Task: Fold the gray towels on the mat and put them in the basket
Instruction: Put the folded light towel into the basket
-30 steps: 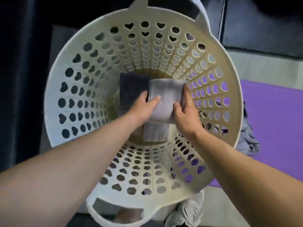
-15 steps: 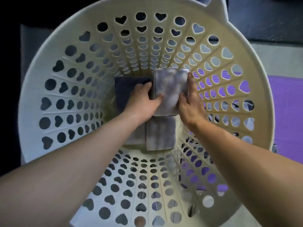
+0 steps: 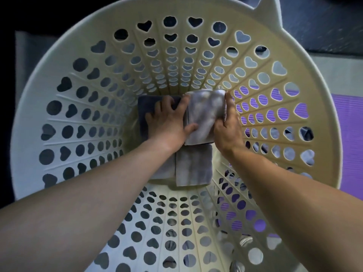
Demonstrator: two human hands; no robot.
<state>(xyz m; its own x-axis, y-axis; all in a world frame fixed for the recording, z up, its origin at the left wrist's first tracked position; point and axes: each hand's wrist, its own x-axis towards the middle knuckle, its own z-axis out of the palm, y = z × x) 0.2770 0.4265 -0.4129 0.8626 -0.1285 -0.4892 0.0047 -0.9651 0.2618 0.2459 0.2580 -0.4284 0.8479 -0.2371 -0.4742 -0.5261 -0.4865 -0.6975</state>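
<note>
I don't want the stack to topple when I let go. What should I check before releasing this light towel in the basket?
1. Light towel low inside the basket: ok.
2. Fold holding together: ok, layers stacked at its near edge.
3. Grip: left hand has its thumb over the towel, right hand is round its right edge: ok.
4. Towel resting on the bottom: cannot tell.
5. Towel beside the dark towel, not on it: ok.
6. All towels in: not ok, gray cloth shows outside through the holes.
</note>
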